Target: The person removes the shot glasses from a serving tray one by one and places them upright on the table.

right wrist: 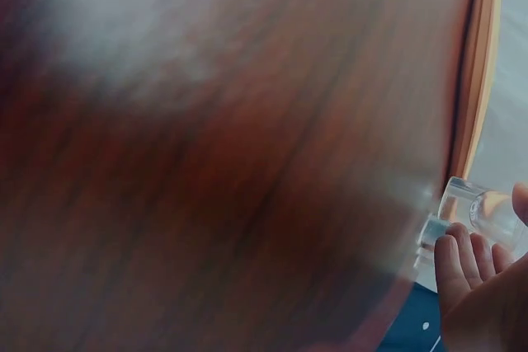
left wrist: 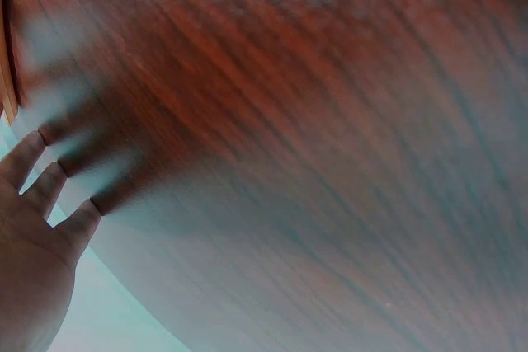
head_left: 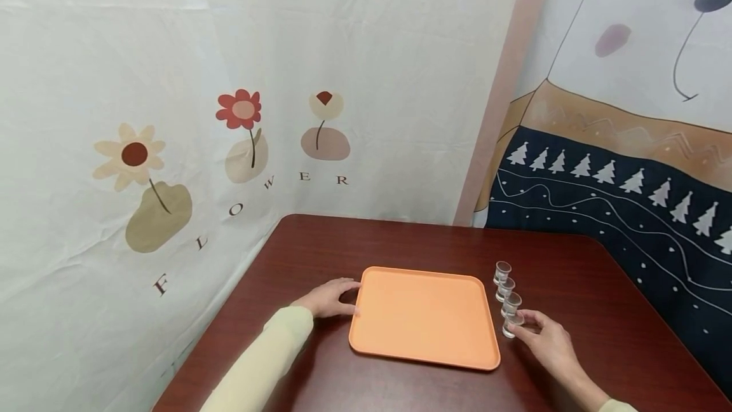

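Note:
An orange rectangular tray (head_left: 423, 318) lies flat on the dark red-brown table. At its left rim is my left hand (head_left: 328, 298), fingers spread and relaxed, with thumb and fingertips right at the edge. Along the tray's right side, several small clear shot glasses stand upright in a row; the farthest glass (head_left: 502, 271) is near the tray's back corner. My right hand (head_left: 550, 343) pinches the nearest shot glass (head_left: 508, 328) between thumb and fingers. In the right wrist view this clear glass (right wrist: 488, 212) shows beside the fingers (right wrist: 450, 269), partly covered by the hand.
The wooden table (head_left: 343, 240) reaches back to a white curtain (head_left: 389, 81) printed with flowers and letters. A dark blue cloth (head_left: 572, 202) with white trees hangs beyond the table's right edge.

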The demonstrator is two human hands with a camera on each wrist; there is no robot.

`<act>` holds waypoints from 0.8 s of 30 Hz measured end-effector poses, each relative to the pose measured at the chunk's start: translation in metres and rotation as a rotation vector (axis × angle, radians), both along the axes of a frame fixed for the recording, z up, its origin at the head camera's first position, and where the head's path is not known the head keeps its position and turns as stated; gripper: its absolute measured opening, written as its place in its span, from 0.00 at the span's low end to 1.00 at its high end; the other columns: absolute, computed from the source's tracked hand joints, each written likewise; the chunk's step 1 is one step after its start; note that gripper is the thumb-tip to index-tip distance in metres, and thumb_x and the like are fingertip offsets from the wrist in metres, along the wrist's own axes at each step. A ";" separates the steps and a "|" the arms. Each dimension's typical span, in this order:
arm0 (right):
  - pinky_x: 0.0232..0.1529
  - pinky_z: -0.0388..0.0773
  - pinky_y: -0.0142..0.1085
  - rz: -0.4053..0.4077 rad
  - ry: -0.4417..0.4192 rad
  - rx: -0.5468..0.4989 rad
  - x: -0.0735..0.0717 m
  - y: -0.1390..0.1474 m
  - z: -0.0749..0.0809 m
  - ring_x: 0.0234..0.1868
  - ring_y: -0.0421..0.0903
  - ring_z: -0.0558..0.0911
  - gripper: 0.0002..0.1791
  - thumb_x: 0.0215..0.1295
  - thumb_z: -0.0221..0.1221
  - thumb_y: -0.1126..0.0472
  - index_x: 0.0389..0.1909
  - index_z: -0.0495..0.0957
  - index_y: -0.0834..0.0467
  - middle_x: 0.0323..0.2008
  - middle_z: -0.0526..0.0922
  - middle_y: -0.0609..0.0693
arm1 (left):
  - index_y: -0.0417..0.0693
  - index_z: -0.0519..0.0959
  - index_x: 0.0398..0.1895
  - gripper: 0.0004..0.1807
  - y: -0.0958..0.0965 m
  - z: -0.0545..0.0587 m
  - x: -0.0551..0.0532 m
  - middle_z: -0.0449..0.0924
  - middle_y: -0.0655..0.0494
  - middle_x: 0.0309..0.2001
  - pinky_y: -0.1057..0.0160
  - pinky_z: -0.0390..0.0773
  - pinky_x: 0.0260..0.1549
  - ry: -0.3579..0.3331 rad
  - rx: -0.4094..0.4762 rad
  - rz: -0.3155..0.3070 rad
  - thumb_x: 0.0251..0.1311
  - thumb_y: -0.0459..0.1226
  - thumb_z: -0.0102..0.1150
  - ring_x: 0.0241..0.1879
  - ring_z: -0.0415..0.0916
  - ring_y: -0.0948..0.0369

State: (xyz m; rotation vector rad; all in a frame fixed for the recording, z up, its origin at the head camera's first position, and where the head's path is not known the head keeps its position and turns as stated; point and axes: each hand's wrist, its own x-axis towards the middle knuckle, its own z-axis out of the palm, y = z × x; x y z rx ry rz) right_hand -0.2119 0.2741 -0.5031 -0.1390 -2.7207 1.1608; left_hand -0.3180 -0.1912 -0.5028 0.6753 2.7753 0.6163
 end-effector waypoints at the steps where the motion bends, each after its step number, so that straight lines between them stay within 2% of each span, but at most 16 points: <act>1: 0.41 0.76 0.36 -0.001 -0.003 0.003 0.000 0.001 -0.001 0.41 0.48 0.86 0.27 0.59 0.70 0.53 0.53 0.79 0.67 0.45 0.86 0.60 | 0.53 0.71 0.70 0.38 0.000 0.000 0.000 0.65 0.45 0.70 0.45 0.62 0.66 0.000 0.000 0.001 0.57 0.56 0.68 0.71 0.60 0.47; 9: 0.39 0.76 0.35 -0.015 -0.040 -0.007 0.003 0.006 -0.002 0.43 0.51 0.86 0.30 0.60 0.70 0.51 0.55 0.77 0.68 0.46 0.85 0.61 | 0.51 0.71 0.69 0.39 0.002 0.002 0.000 0.66 0.44 0.70 0.44 0.63 0.65 0.005 0.012 -0.017 0.57 0.56 0.69 0.70 0.61 0.46; 13: 0.40 0.75 0.34 -0.018 -0.024 0.001 0.006 0.009 -0.003 0.41 0.47 0.86 0.32 0.60 0.70 0.49 0.56 0.77 0.67 0.46 0.85 0.60 | 0.52 0.71 0.70 0.39 0.005 0.002 -0.002 0.65 0.44 0.70 0.45 0.63 0.65 0.003 0.012 -0.024 0.57 0.56 0.68 0.70 0.61 0.47; 15: 0.40 0.74 0.33 -0.029 -0.005 0.006 0.008 0.011 -0.003 0.40 0.43 0.86 0.33 0.59 0.70 0.48 0.56 0.77 0.67 0.45 0.86 0.60 | 0.51 0.71 0.70 0.39 0.006 0.001 -0.002 0.65 0.44 0.70 0.45 0.63 0.65 0.003 0.010 -0.028 0.57 0.56 0.68 0.70 0.61 0.47; 19: 0.40 0.72 0.30 -0.107 0.069 0.025 0.012 0.012 0.001 0.39 0.42 0.84 0.32 0.60 0.69 0.45 0.55 0.78 0.65 0.45 0.86 0.59 | 0.51 0.71 0.70 0.39 0.007 0.002 -0.004 0.66 0.44 0.69 0.45 0.63 0.65 0.009 0.009 -0.042 0.57 0.55 0.68 0.70 0.61 0.47; 22: 0.39 0.71 0.29 -0.178 0.141 0.026 0.010 0.011 0.010 0.41 0.42 0.83 0.30 0.62 0.67 0.43 0.55 0.79 0.63 0.47 0.85 0.60 | 0.49 0.71 0.69 0.39 0.007 0.004 -0.005 0.68 0.45 0.68 0.47 0.63 0.65 0.011 0.004 -0.053 0.57 0.55 0.69 0.69 0.63 0.48; 24: 0.39 0.70 0.29 -0.202 0.182 0.020 0.007 0.009 0.017 0.42 0.39 0.82 0.30 0.64 0.64 0.42 0.56 0.79 0.62 0.50 0.84 0.60 | 0.47 0.72 0.68 0.39 0.007 0.006 -0.005 0.70 0.46 0.66 0.48 0.65 0.65 0.012 -0.002 -0.061 0.57 0.54 0.69 0.67 0.65 0.49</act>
